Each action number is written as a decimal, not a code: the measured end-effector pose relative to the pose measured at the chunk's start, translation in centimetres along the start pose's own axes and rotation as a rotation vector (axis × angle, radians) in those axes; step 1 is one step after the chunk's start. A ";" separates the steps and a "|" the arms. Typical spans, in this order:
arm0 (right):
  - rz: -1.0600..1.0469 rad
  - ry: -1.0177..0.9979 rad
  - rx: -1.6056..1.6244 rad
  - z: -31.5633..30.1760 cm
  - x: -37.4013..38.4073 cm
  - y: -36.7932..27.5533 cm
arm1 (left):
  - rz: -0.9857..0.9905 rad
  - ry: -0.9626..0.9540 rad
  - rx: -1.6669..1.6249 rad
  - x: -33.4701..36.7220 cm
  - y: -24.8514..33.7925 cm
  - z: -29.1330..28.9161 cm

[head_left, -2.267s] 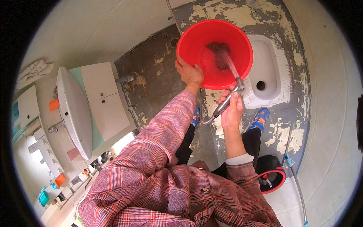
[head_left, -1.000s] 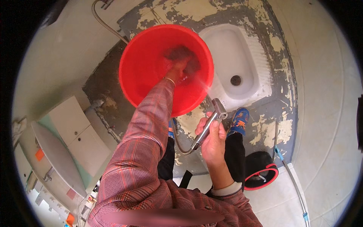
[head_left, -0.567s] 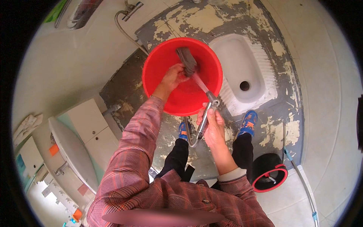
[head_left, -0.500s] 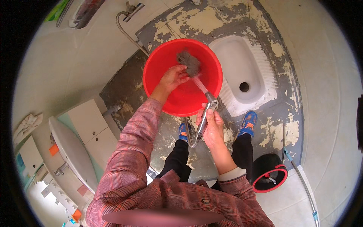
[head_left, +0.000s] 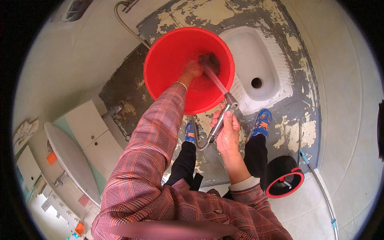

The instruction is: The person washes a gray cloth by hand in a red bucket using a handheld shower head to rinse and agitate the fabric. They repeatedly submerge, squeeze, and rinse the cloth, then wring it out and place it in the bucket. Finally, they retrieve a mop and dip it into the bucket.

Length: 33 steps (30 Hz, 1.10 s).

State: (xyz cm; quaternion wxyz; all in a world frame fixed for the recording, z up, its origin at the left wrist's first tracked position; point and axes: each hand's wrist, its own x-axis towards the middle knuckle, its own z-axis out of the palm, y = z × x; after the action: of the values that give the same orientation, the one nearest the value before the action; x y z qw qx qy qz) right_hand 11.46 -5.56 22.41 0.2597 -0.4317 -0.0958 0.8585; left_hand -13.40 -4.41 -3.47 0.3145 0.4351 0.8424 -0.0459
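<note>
Inside a large red plastic tub (head_left: 168, 52) on the floor, my left hand (head_left: 193, 69) reaches down, its fingers closed at the edge of a dark grey rag (head_left: 210, 63). The rag looks wet and bunched up; its exact kind is hard to make out. My right hand (head_left: 227, 130) is wrapped round the handle of a silver handheld sprayer (head_left: 223, 120), just outside the tub's near right rim. A stream of water (head_left: 217, 83) runs from the sprayer head onto the rag. From the sprayer's lower end a metal hose (head_left: 198, 140) curves away to the left.
A white squat toilet (head_left: 256, 60) is set in the floor right of the tub. A black bucket with a red rim (head_left: 285, 182) and a pole (head_left: 320, 180) are at the lower right. A basin (head_left: 74, 162) and white cabinets (head_left: 94, 138) line the left.
My left hand has gone deeper into the tub with the rag, moving right. The sprayer has shifted slightly right, and its water still hits the rag.
</note>
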 end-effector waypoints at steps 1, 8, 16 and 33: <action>-0.025 0.027 -0.026 -0.6 0.2 -0.3 | 0.014 0.115 -0.189 -0.4 2.3 -0.1; -0.035 0.034 -0.016 -0.9 -0.9 -0.6 | 0.115 0.180 -0.305 0.5 3.6 1.3; -0.008 0.033 0.006 -0.1 -0.3 -0.7 | -0.309 -0.088 -1.252 -3.3 4.1 -7.3; 0.031 -0.102 -0.002 1.8 -0.8 1.6 | -0.110 -0.112 -2.421 -19.6 5.9 -21.3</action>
State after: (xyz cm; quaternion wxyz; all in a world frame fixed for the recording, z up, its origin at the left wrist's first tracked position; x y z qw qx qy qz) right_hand 9.86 -7.24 23.39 0.2410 -0.3892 -0.1029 0.8831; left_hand -11.01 -7.14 25.84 0.5512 -0.1796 0.3428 0.7392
